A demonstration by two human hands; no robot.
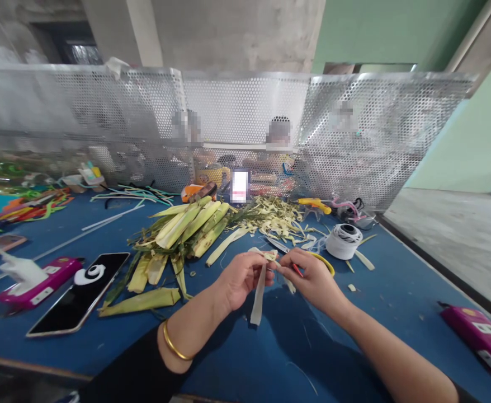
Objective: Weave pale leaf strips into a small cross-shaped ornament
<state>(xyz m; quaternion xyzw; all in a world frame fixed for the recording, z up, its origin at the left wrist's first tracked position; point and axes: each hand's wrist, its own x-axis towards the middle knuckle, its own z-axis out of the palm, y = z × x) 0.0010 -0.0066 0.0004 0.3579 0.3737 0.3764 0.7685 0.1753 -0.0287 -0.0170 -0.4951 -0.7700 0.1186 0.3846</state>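
Near the middle of the blue table, my left hand (245,277) is closed on a pale husk strip (258,299), whose long end hangs below the fingers. My right hand (308,274) meets it from the right, its fingers pinched on the folded part of the same strip. A small red tool (297,270) shows at the right fingers; the rest of it is hidden. Just behind the hands lie scissors with a yellow handle (326,264), partly covered by my right hand. A spool of white cord (344,242) stands to their right.
Green corn husks (190,224) are piled left of the hands, with a heap of husk scraps (277,215) behind. A black phone (81,294) and a purple tissue pack (39,282) lie left, another purple pack (480,338) right. People sit beyond a perforated metal screen (245,106).
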